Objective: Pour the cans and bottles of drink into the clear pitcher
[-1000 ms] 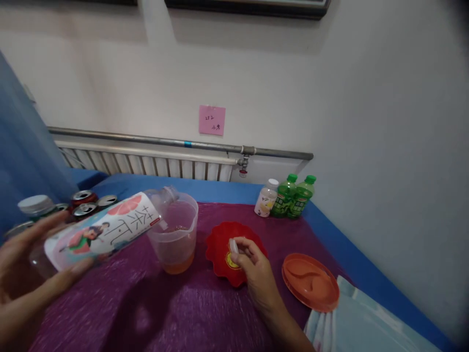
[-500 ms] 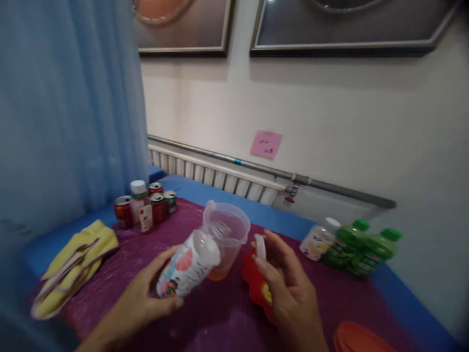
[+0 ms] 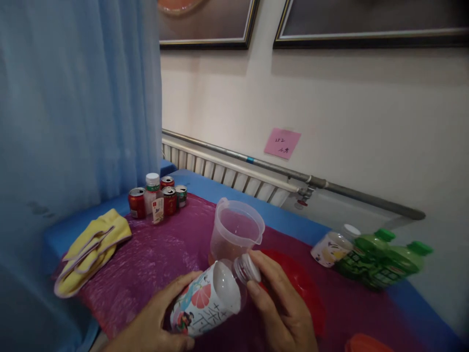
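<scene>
My left hand (image 3: 164, 313) wraps round a clear plastic bottle (image 3: 208, 300) with a white label showing a pink grapefruit slice. The bottle lies tilted, its neck toward the right. Between thumb and fingers, my right hand (image 3: 282, 303) pinches a white bottle cap (image 3: 250, 268), which sits at the bottle's mouth. Whether the cap is threaded on, I cannot tell. Just behind the bottle stands a translucent measuring jug (image 3: 238, 227) with some liquid low in it. A red scalloped dish (image 3: 306, 288) is partly hidden behind my right hand.
At the left are a folded yellow cloth (image 3: 93, 252), several drink cans (image 3: 137, 203) and a small white-capped bottle (image 3: 152, 193). On the right lie a clear bottle (image 3: 331, 248) and green bottles (image 3: 390, 264). An orange-red object (image 3: 366, 343) shows at the bottom edge. Purple plastic sheeting (image 3: 154, 249) covers the table.
My right hand has brought the cap leftward onto the bottle's mouth. The bottle has moved down, away from the jug. The view has shifted slightly.
</scene>
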### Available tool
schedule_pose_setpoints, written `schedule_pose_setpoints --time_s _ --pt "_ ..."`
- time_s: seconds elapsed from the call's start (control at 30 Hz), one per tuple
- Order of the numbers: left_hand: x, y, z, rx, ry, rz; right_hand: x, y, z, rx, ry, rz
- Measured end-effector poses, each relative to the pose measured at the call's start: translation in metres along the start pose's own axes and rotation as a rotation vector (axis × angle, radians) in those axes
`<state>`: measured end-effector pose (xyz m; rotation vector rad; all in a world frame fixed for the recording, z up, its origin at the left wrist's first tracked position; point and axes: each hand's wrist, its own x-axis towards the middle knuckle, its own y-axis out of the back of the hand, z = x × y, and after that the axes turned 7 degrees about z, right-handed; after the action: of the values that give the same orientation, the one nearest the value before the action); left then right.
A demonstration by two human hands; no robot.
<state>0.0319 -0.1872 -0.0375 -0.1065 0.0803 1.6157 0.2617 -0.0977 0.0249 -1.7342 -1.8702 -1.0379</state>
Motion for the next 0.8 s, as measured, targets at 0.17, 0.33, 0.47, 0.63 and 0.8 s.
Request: schedule_pose_setpoints --time_s 0.17,0.33,0.47,0.63,0.8 --pt "-0.003 -0.005 0.003 -0.026 -0.045 -0.051 -0.001 0.001 -0.007 -0.071 0.105 -0.015" --pt "-0.006 -0.015 0.006 -0.165 0.001 -0.112 -0.002 0.003 -0.015 -0.071 0.117 -0.111" --pt "-0.01 -0.013 -0.009 -0.242 0.038 -0.123 -0.005 -0.001 -0.015 -0.078 0.136 -0.146" --pt "-0.014 -0.005 -0.025 -0.236 0.07 -0.05 -0.006 -0.015 -0.016 -0.074 0.183 -0.213" --pt "0.004 0.009 -0.006 -0.26 0.008 0.198 0.0 -0.007 -0.027 -0.067 0.107 -0.043"
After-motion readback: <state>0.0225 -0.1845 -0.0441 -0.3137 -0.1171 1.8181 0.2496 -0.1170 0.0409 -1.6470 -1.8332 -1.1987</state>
